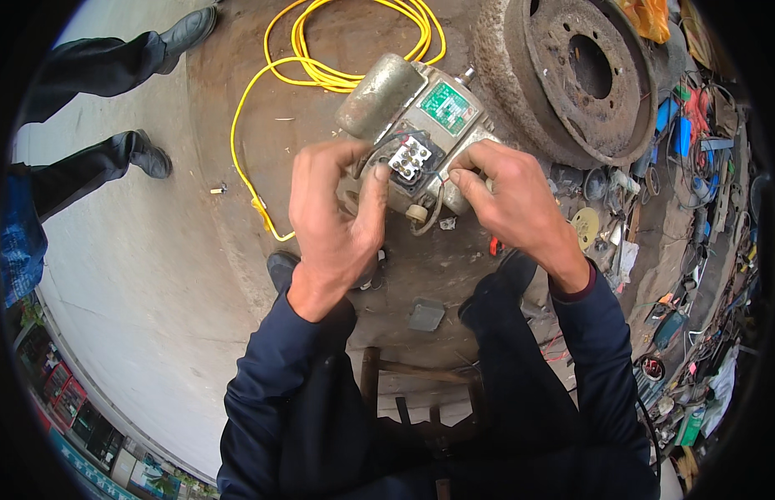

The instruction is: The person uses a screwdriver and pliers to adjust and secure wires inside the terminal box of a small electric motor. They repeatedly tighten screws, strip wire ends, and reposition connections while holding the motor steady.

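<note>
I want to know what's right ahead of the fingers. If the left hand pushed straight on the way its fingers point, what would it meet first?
The left hand points up-right at the motor's open terminal box; its fingertips are already at the box's edge, so probably that.

the floor (154, 275) on the left is open. a yellow cable (321, 71) loops behind the motor (412, 125). a rusty drum (579, 75) and a junk pile (696, 208) crowd the right.

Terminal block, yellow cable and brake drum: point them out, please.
terminal block (410, 157), head view, on its white middle.
yellow cable (321, 73), head view, on the coiled loops.
brake drum (562, 108), head view, on its rusty face.
</note>
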Demonstrator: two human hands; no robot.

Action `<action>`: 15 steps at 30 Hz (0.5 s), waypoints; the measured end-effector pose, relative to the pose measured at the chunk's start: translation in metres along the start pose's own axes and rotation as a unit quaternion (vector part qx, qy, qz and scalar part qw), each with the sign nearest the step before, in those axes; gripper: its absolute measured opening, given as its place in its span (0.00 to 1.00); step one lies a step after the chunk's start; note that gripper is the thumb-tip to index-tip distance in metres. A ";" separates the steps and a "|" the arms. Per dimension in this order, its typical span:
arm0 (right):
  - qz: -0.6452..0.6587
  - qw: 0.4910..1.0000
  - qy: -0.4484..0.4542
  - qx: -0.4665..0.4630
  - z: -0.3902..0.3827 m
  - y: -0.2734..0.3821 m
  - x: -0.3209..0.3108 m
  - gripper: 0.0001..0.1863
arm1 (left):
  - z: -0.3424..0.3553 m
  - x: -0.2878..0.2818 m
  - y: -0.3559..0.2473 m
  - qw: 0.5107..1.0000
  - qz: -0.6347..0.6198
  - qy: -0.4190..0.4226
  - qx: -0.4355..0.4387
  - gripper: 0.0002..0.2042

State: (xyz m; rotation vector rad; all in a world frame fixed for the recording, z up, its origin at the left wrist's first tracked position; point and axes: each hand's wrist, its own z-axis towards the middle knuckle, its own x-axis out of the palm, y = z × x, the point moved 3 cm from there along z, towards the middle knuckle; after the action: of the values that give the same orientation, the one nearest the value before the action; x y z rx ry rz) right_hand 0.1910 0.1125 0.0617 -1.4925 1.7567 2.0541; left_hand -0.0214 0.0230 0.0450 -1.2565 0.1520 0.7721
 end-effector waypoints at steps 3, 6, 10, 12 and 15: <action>-0.008 1.000 0.014 0.002 -0.001 0.002 -0.002 0.07 | -0.034 0.014 -0.008 0.968 -0.154 0.042 -0.193 0.07; -0.001 1.000 0.006 -0.011 0.000 0.006 -0.002 0.07 | -0.050 0.041 -0.009 0.926 -0.242 0.079 -0.279 0.12; -0.016 0.999 0.008 -0.033 0.005 0.010 0.002 0.08 | -0.052 0.059 -0.004 0.909 -0.243 0.128 -0.313 0.12; -0.041 0.998 0.005 -0.041 0.007 0.011 0.004 0.08 | -0.051 0.064 -0.001 0.887 -0.285 0.120 -0.343 0.12; -0.076 0.996 -0.001 -0.042 0.010 0.010 0.009 0.10 | -0.049 0.064 -0.002 0.917 -0.244 0.125 -0.290 0.11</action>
State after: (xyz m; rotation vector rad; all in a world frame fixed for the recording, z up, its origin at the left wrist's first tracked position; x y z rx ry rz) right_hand 0.1743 0.1120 0.0616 -1.5904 1.5219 2.0770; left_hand 0.0421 0.0068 -0.0021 -1.8629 -0.1993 0.2117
